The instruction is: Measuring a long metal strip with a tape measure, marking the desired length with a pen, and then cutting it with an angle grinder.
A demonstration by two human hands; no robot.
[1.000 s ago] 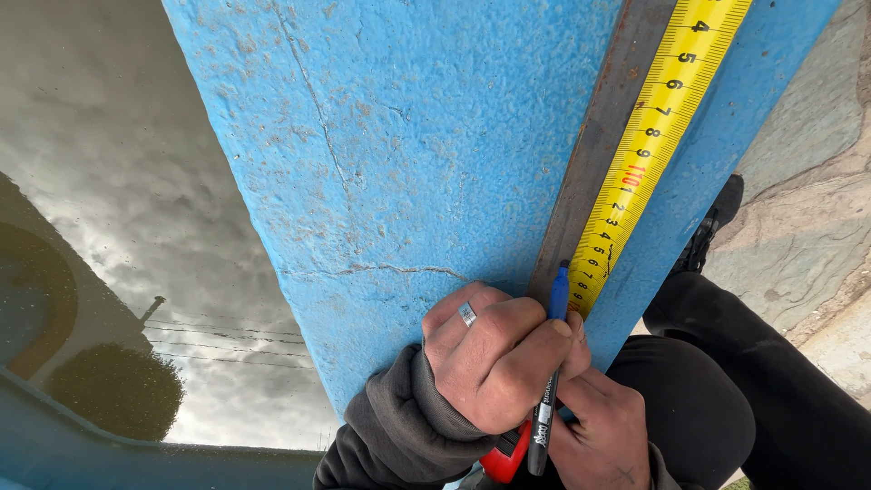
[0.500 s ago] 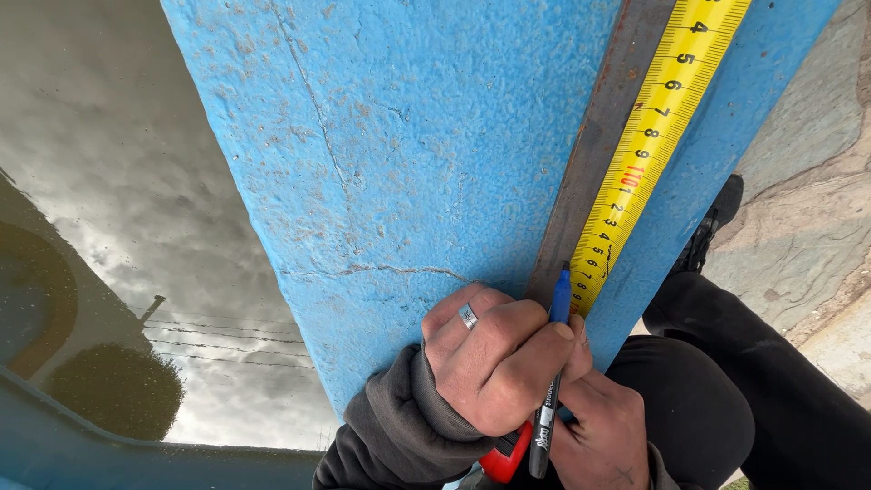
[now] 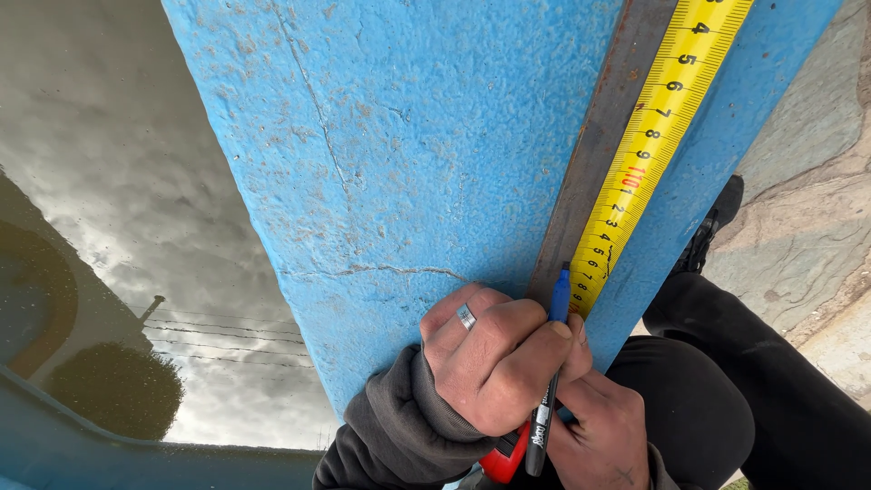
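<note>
My left hand (image 3: 485,363), in a grey sleeve with a ring on one finger, is closed over a red tape measure case (image 3: 502,460) at the near end of a blue ledge (image 3: 408,163). Its yellow tape (image 3: 655,136) runs away along a rusty flat steel bar (image 3: 599,136) lying on the ledge. My right hand (image 3: 603,436) sits just below the left and grips a black pen with a blue tip (image 3: 555,313). The tip touches the bar next to the tape's edge.
Still water (image 3: 118,227) reflecting clouds and wires lies to the left of the ledge. On the right are my dark trouser leg (image 3: 771,390), a black shoe (image 3: 712,227) and stone paving (image 3: 807,181).
</note>
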